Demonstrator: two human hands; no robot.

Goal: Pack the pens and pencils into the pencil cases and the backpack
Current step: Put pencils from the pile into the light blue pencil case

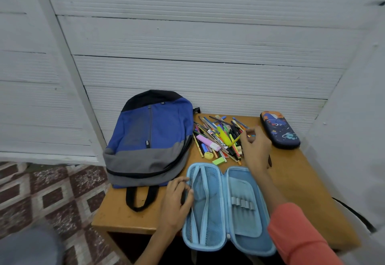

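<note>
A light blue pencil case (229, 208) lies unzipped and flat at the table's near edge, its mesh pocket on the left and elastic loops on the right. My left hand (176, 200) holds its left rim, fingers curled over the edge. A pile of pens, pencils, highlighters and erasers (218, 137) lies behind it. My right hand (255, 146) is at the pile's right side, fingertips pinching a thin yellow pen (235, 139). A blue, grey and black backpack (152, 139) lies zipped on the left. A dark blue space-print pencil case (279, 129) sits closed at the far right.
The small wooden table (308, 192) stands against a white ribbed wall, with another white wall close on the right. Patterned floor tiles (52, 194) show to the left. The backpack's black strap (141, 198) loops toward the table's front edge.
</note>
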